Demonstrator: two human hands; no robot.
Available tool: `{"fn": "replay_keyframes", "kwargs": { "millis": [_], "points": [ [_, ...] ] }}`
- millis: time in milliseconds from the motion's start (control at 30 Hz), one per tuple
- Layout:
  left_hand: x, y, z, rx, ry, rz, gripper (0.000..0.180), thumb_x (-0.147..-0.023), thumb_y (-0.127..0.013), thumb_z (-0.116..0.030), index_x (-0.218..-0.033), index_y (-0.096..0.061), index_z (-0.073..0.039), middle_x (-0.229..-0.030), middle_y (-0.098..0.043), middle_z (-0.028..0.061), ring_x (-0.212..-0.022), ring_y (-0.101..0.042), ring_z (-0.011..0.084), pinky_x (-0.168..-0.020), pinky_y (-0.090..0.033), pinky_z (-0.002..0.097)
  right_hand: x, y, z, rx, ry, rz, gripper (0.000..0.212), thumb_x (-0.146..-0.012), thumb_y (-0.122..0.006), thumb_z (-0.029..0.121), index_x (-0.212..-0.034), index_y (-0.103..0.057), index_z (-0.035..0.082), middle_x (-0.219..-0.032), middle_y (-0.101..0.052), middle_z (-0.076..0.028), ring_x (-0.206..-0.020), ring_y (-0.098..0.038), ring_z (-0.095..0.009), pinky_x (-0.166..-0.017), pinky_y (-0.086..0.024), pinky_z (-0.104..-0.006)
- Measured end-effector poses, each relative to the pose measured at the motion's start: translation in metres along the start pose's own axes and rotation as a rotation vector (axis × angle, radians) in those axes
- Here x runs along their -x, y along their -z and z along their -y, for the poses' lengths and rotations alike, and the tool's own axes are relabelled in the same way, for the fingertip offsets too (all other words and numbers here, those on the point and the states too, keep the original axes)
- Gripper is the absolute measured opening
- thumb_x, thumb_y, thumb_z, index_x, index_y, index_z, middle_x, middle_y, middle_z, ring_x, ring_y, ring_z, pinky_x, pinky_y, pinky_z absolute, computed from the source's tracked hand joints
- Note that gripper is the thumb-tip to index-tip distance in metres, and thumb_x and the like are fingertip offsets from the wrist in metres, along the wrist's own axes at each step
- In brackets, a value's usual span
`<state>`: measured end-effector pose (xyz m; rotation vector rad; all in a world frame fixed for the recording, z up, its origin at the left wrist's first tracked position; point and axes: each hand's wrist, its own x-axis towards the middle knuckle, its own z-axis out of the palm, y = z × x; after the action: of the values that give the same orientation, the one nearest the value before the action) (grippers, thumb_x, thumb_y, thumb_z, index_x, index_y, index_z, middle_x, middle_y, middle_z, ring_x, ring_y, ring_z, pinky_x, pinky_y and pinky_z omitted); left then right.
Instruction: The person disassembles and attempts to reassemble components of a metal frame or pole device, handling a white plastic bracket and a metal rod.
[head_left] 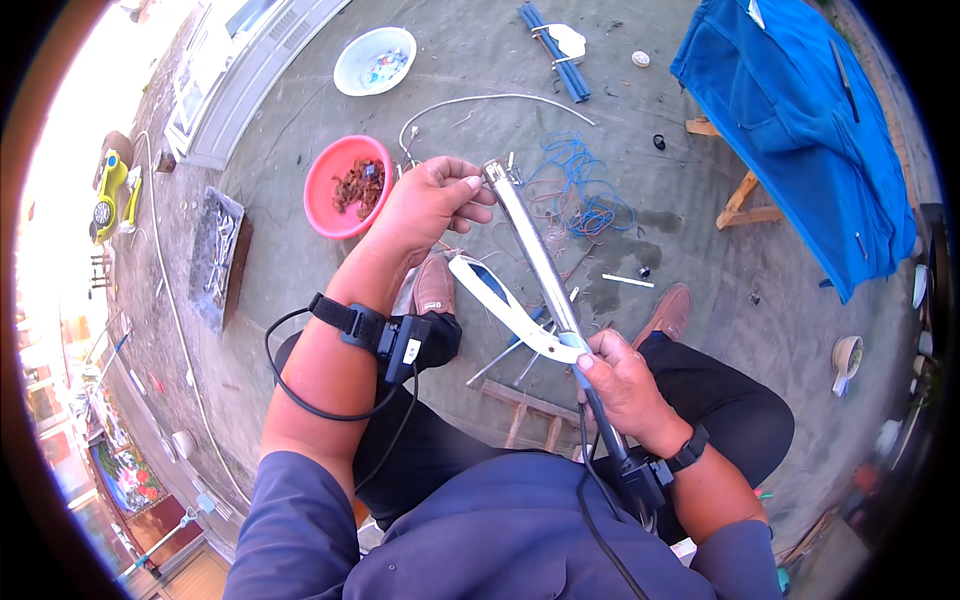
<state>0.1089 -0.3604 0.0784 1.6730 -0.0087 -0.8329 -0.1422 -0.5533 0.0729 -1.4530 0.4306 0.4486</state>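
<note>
A long shiny metal tube (538,250) slants across the middle of the head view, its open-looking upper end pointing away from me. My right hand (628,388) is wrapped round its darker lower part, where a white curved strip (505,312) meets the tube. The strip arcs up to the left from my right thumb. At the tube's far end, my left hand (452,198) has its fingers bent, with thumb and fingertips close together. Whether something small is pinched there, I cannot make out.
Left of my left hand sits a pink basin (314,190) with brown pieces; beyond it is a white basin (340,62). Tangled blue wire (592,212) lies ahead, with bundled blue tubes (553,50) farther off. Blue cloth (790,130) covers a wooden-legged stand. A metal tray (236,262) holds tools.
</note>
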Motion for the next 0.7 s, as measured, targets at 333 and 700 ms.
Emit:
{"fn": "replay_keyframes", "kwargs": {
  "millis": [333, 700],
  "points": [
    [-0.005, -0.002, 0.013, 0.187, 0.105, 0.058, 0.027, -0.100, -0.054, -0.032, -0.093, -0.057, -0.007, -0.072, -0.062, 0.0014, -0.059, -0.060, 0.0079, -0.046, -0.044, 0.0177, 0.000, -0.001, -0.003, 0.038, 0.032, 0.007, 0.043, -0.095, -0.057, 0.043, -0.099, -0.055, 0.001, -0.074, -0.060, -0.008, -0.069, -0.056, -0.014, -0.065, -0.047, -0.0311],
    [-0.005, -0.001, 0.016, 0.237, 0.118, 0.096, 0.022, -0.100, -0.055, -0.029, -0.098, -0.057, -0.007, -0.078, -0.062, 0.0017, -0.064, -0.061, 0.0095, -0.052, -0.046, 0.0201, 0.002, 0.000, 0.003, -0.069, -0.049, 0.044, 0.043, -0.095, -0.057, 0.043, -0.103, -0.055, 0.001, -0.069, -0.059, -0.005, -0.060, -0.058, -0.010, -0.057, -0.048, -0.0284]
  ]
}}
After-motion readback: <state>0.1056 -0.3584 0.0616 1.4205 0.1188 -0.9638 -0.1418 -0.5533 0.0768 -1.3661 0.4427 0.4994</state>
